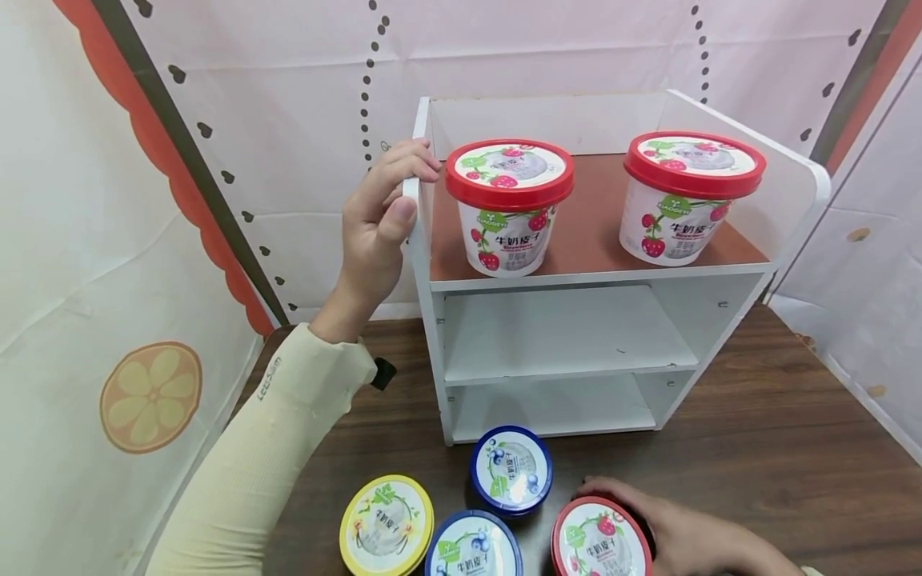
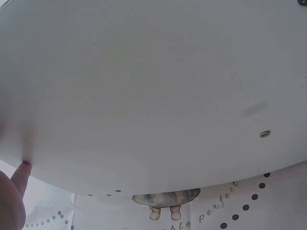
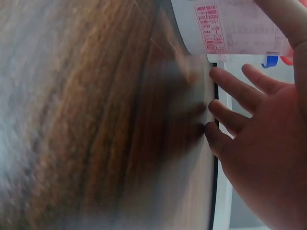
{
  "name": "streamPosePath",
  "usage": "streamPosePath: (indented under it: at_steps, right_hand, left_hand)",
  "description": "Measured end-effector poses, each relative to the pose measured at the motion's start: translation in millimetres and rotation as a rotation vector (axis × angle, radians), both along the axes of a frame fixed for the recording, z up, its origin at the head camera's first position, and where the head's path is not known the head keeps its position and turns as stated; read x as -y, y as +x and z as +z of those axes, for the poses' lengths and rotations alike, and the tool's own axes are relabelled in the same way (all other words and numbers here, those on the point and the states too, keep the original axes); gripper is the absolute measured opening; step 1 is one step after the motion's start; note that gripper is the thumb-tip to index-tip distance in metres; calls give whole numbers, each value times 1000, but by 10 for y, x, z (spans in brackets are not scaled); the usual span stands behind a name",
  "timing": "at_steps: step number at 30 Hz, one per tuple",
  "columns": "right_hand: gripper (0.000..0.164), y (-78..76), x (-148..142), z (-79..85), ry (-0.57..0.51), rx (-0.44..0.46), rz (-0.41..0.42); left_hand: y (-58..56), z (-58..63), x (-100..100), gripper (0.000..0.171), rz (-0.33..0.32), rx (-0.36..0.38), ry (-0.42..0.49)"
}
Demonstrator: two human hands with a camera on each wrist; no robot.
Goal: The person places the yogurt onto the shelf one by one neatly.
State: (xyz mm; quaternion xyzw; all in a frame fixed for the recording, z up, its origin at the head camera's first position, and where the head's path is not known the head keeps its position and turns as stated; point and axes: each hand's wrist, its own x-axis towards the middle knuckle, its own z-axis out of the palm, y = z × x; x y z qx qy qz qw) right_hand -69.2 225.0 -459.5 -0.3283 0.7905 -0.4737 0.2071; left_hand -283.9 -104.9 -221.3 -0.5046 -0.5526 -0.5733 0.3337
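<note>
My left hand [image 1: 382,212] grips the upper left side panel of a white shelf unit [image 1: 565,280], fingers over its edge and thumb on the outer side. In the left wrist view, a fingertip [image 2: 24,170] shows against the white panel. My right hand [image 1: 684,532] lies at the right side of a strawberry cup with a red lid [image 1: 601,540] on the table. The right wrist view shows its fingers spread and fairly straight, right by the white cup wall [image 3: 230,28]. Two more strawberry cups, one left [image 1: 510,208] and one right [image 1: 687,200], stand on the brown top shelf.
Left of the right hand stand two blue-lidded cups, one behind [image 1: 511,470] and one nearer [image 1: 473,552], beside a yellow-lidded cup [image 1: 386,526]. The unit stands on a dark wooden table [image 1: 785,400], with its middle shelf [image 1: 562,332] below the brown one. Printed cloth [image 1: 302,104] hangs around it.
</note>
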Motion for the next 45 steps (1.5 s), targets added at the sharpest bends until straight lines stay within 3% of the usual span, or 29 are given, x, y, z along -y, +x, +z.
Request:
streamPosePath:
  at_steps: [6,15,23,27,36,45]
  right_hand:
    - [88,11,33,6,31,-86,-9]
    - [83,38,62,9,17,-68,-32]
    - [81,25,29,2,-152,68,-77]
    - [81,2,8,54,-174,107,-115]
    - [81,-85,-55,211,-188,91,-230]
    - [82,-151,-90,371,-344,11,-274]
  left_hand:
    - [-7,2,-4,53,-2,-6,4]
    - [-8,7,-4,53,-1,-12,15]
    - [-18,2,-3,54,-5,-27,17]
    - [-15,-1,0,54,-6,-27,19]
    - [-10,5,-1,54,-10,-11,18]
    - [-4,2,4,54,-5,-8,14]
